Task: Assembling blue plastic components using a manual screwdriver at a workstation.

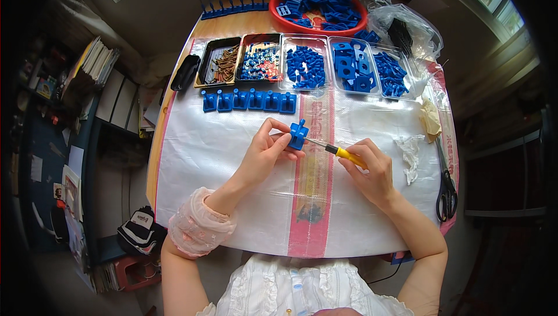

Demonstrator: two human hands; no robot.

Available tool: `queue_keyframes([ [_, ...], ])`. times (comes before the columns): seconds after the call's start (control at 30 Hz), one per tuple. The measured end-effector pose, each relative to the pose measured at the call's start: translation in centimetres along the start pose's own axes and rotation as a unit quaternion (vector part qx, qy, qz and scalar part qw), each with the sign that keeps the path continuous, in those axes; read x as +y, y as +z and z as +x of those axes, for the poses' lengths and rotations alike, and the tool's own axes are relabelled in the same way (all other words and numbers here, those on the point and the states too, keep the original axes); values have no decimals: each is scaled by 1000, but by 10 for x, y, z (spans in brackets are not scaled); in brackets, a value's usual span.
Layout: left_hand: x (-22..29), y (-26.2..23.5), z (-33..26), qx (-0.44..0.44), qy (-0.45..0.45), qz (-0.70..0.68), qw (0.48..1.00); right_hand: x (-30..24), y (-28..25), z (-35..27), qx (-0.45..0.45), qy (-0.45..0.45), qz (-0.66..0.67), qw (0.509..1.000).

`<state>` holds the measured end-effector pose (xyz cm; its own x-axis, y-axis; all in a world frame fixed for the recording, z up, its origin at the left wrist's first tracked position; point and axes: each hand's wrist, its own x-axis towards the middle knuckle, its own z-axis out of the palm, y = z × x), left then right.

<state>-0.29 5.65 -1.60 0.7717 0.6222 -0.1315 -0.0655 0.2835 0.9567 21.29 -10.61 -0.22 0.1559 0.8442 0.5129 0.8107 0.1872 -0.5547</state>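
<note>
Left hand pinches the blue plastic part. Right hand, grip closed on the yellow-handled screwdriver, aims its shaft leftward, tip touching the part.

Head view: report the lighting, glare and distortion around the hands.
Head view: even daylight, soft shadows; faint glare on the clear plastic sheet; fisheye bends the round wooden table's edge; small blue plastic part in left hand and yellow-handled screwdriver in right hand stay sharp.

Five trays, six blue parts in a row, one red bowl, one pair of scissors.
</note>
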Motion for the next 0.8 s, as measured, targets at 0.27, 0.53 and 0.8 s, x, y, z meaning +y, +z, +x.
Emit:
queue_keyframes([
  [0.27, 1, 1, 0, -1, -7, 14, 1000, 2, -1, -2, -29, 15, -9, 999],
  [0.53, 0, -1, -2, 5, -7, 12, 1000, -5, -2, 1, -36, 10, 1, 999],
  [0.8, 0, 0, 0, -1, -5, 10, 1000, 4, 3, -4, -18, 25, -5, 1000],
])
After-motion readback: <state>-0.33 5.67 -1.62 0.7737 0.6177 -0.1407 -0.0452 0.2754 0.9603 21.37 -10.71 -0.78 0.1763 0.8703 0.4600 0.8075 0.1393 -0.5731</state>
